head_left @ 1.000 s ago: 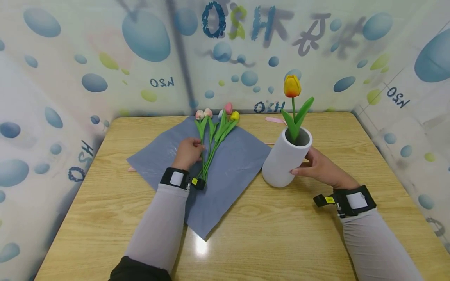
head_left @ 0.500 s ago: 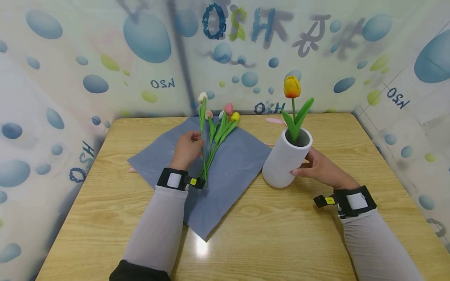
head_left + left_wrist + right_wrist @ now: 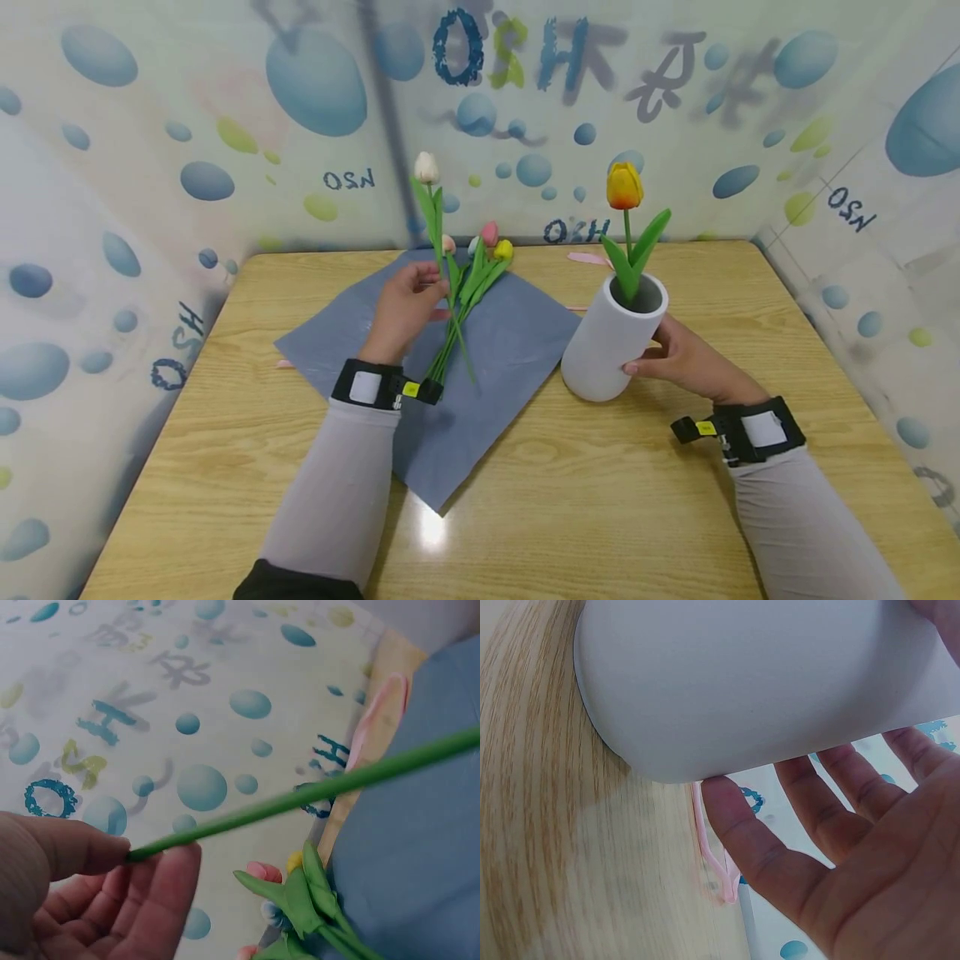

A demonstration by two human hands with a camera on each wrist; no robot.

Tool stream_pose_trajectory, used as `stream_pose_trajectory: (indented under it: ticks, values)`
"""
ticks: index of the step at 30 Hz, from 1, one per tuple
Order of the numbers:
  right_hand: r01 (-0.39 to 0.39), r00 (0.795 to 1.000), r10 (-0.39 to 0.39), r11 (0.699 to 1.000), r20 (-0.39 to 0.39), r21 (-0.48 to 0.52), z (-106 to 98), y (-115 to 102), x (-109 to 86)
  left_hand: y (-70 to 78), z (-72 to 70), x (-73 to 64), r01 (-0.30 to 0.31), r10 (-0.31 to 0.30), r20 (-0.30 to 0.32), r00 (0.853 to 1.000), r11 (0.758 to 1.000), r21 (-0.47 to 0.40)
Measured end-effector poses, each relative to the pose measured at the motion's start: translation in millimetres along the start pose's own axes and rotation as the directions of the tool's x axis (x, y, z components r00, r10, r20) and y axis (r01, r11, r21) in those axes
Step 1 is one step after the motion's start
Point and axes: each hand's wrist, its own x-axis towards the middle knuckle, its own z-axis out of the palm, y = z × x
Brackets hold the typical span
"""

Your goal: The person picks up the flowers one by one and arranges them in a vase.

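Note:
Between thumb and fingers my left hand pinches the stem of a white tulip, its bloom raised above the others. The green stem crosses the left wrist view at a slant. Below it, several more tulips with pink, pale and yellow blooms lie on blue-grey wrapping paper. My right hand holds a white vase, thumb at the front and fingers around the far side. The vase leans to the right on the table. An orange-yellow tulip stands in it.
A pink ribbon lies near the table's back edge, partly under the paper. The wooden table meets a wall sheet with blue and green dots at the back and sides.
My left hand has lifted the white tulip from the bunch, up and away from the paper; its stem now tilts across the others. The right hand and vase stay put.

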Motion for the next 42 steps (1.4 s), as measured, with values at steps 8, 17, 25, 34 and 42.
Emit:
stream_pose_trajectory:
  ticks: [8,17,25,34,42]
  values:
    - [0.006,1.0,-0.006,1.0,0.003,0.001,-1.9,-0.5,1.6,6.1,6.5,0.9,0.014,-0.012,0.011,1.0,0.981,-0.193]
    - [-0.005,1.0,0.005,1.0,0.001,-0.002,-1.6,-0.9,1.0,8.2,14.5,-2.2,0.005,-0.004,0.007,1.0,0.961,-0.277]
    - [-0.007,1.0,0.007,1.0,0.003,0.007,-0.2,-0.3,-0.1,9.9,19.9,-7.2,-0.026,0.013,-0.036,0.999,0.929,-0.37]
    - [-0.008,1.0,0.008,1.0,0.005,0.014,0.2,0.5,-0.5,14.6,26.7,-12.4,-0.061,0.024,-0.084,0.996,0.878,-0.476]
    - [-0.003,1.0,0.003,1.0,0.004,0.015,0.1,1.6,-0.6,24.5,36.1,-21.9,-0.048,0.029,-0.043,0.999,0.841,-0.538]
